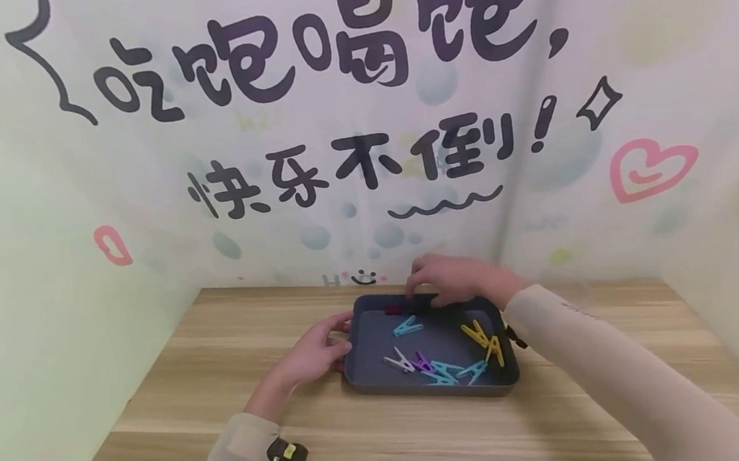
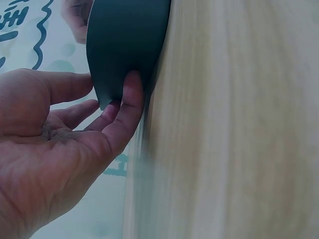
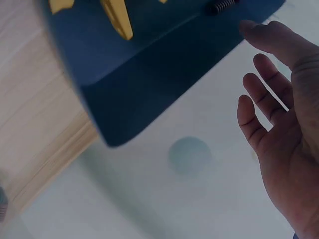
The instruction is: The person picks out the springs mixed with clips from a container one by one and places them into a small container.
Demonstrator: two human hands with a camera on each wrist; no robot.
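A dark grey rectangular tray [image 1: 381, 342] holds small plastic clothespins. At its left end my left hand [image 1: 318, 352] holds the wall, with thumb by the rim and fingers curved against the outside [image 2: 112, 45]. My right hand [image 1: 459, 279] hovers over the back rim, thumb toward the inside and fingers beyond the edge. Nothing shows between thumb and fingers in the right wrist view. Close to that thumb lies a dark ribbed piece [image 3: 222, 6]. A red clothespin [image 1: 394, 309] rests along the back wall, and a light blue clothespin [image 1: 408, 325] lies in front of it.
Toward the tray's front lie a white clothespin [image 1: 399, 360], a purple clothespin [image 1: 422, 362] and several light blue ones [image 1: 448, 372]. Yellow clothespins [image 1: 475, 333] sit at the right. Under the tray is a wooden table [image 1: 392, 446], backed by a printed white wall [image 1: 277, 255].
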